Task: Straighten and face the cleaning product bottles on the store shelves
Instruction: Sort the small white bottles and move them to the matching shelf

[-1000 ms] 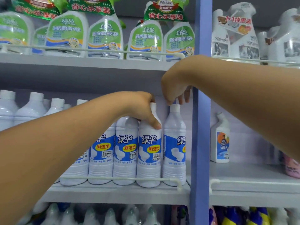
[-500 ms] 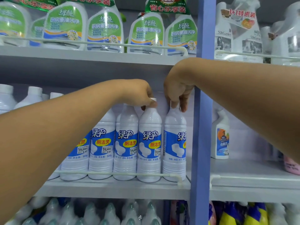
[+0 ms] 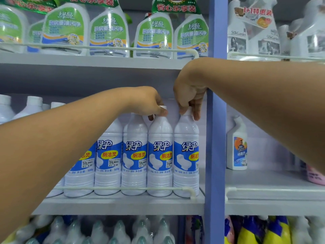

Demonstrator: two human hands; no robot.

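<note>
Bottles being turned by their caps on the middle shelf

Head view. Bottles of toilet cleaner stand in one row on the middle shelf [image 3: 123, 205], behind a low white rail [image 3: 123, 188]. I take the blue upright post [image 3: 215, 138] as landmark. The end bottle [image 3: 186, 155] stands just beside the post, and the second bottle [image 3: 160, 155] touches it on the side away from the post. The right hand [image 3: 189, 95] pinches the cap of the end bottle from above, fingers curled around it. The left hand [image 3: 149, 103] has its grip closed on the cap of the second bottle in the same way.

I judge the step in hand is the facing of these two bottles: their blue labels look almost forward, but the end one seems a little turned toward the post. The next move probably calls for a small twist at the caps, with bases kept on the shelf.

Room is narrow. The post blocks one side, the neighbour bottles the other, the rail closes the front, and the upper shelf [image 3: 88, 62] hangs just above both hands. Lifting is hardly possible; turning in place is safer.
</note>
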